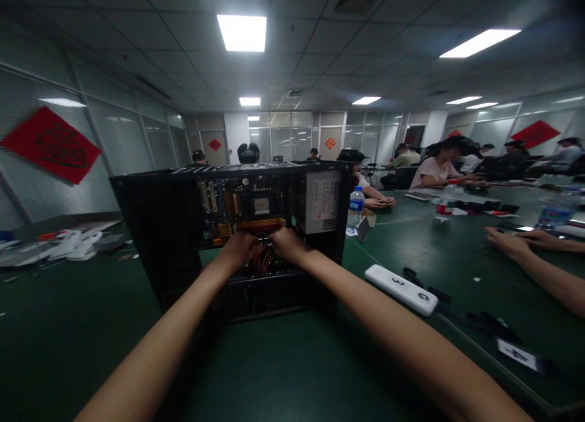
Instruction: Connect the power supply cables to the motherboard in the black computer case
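Note:
A black computer case (155,227) stands on the green table in front of me, its side open towards me. Inside it I see the motherboard (242,193) with a square grey processor socket (262,206), and below that the orange-yellow memory slots (262,224). At the left end of these slots is my left hand (241,249), its fingers curled closed. My right hand (289,245) is closed at their right end. Whatever the fingertips grip is hidden. Red, yellow and black cables (262,258) bunch between the hands. A silver power supply (322,202) sits at the upper right of the case.
Right of the case lie a white power bank (401,289) marked 3, dark cables and a tag (517,354). Water bottles (355,208) stand behind. Another person's hands (507,242) rest at the right. White and grey parts (75,242) are piled at the left.

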